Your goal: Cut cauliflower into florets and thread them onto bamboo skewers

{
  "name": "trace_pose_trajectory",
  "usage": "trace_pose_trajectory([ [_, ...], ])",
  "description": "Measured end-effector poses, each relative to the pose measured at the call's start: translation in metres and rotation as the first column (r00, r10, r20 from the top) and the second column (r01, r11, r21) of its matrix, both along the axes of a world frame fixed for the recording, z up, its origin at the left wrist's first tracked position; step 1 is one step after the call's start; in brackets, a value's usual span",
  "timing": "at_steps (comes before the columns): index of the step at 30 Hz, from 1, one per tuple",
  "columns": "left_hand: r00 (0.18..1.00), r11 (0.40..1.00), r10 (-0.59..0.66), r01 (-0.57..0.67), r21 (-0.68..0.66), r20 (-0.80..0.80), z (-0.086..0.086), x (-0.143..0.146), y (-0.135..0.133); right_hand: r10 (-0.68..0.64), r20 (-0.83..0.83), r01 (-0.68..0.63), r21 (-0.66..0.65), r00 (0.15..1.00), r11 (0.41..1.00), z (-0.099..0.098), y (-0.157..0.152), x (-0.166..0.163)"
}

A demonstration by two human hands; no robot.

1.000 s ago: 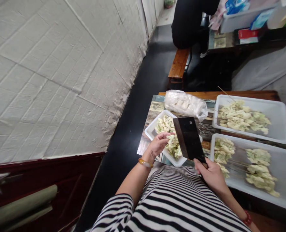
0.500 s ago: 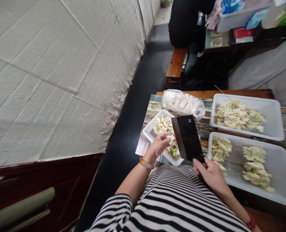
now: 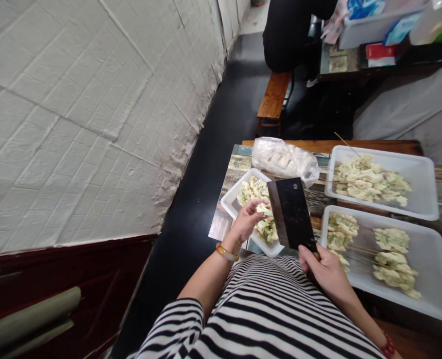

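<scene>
My left hand (image 3: 247,219) is closed on a pale cauliflower floret (image 3: 264,209), held above a white plastic tub (image 3: 228,203). More cauliflower pieces (image 3: 267,232) lie in that tub. In my right hand (image 3: 327,267) is the handle of a cleaver (image 3: 291,212), my fingers wrapped round it. Its wide black blade stands up tilted, just right of the floret, and hides part of the tub. Whether blade and floret touch, I cannot tell.
To the right, a near white tray (image 3: 435,271) and a far white tray (image 3: 424,182) hold cauliflower on thin sticks. A clear plastic bag (image 3: 286,158) of pale pieces lies at the table's back. Beyond are a wooden bench (image 3: 275,97) and a seated person in black (image 3: 290,37). A white wall (image 3: 93,109) runs along the left.
The floret in my left hand has turned a little and more of it shows. The cleaver has barely moved. The view has shifted slightly.
</scene>
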State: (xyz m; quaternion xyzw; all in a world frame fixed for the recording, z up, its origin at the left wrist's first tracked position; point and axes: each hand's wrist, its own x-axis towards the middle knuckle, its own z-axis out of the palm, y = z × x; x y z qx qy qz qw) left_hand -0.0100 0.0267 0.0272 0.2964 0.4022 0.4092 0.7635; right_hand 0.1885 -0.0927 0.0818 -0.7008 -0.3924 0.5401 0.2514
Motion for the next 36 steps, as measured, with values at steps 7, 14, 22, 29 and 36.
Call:
trace_pose_trajectory([
  [7,0.999,0.999,0.026,-0.027,-0.023,-0.026,-0.002,0.000,0.001,0.015,0.010,-0.015,-0.011,1.000,1.000,-0.002,0.002,-0.001],
  [14,0.997,1.000,-0.004,0.003,-0.010,-0.078,-0.009,-0.004,0.001,0.020,0.027,-0.019,-0.029,0.999,0.999,-0.004,0.001,-0.004],
  [22,0.982,0.998,-0.019,0.030,0.053,-0.189,-0.016,-0.011,0.001,0.056,0.141,-0.061,0.030,0.988,0.998,0.000,0.001,-0.012],
  [29,0.978,0.996,-0.028,0.044,0.073,-0.207,-0.016,-0.015,0.001,0.052,0.226,-0.064,0.045,0.973,0.997,-0.006,0.001,-0.013],
  [36,0.981,0.991,-0.078,0.095,0.092,-0.178,-0.020,-0.019,0.003,0.081,0.186,-0.090,0.041,0.979,0.995,-0.008,-0.001,-0.010],
])
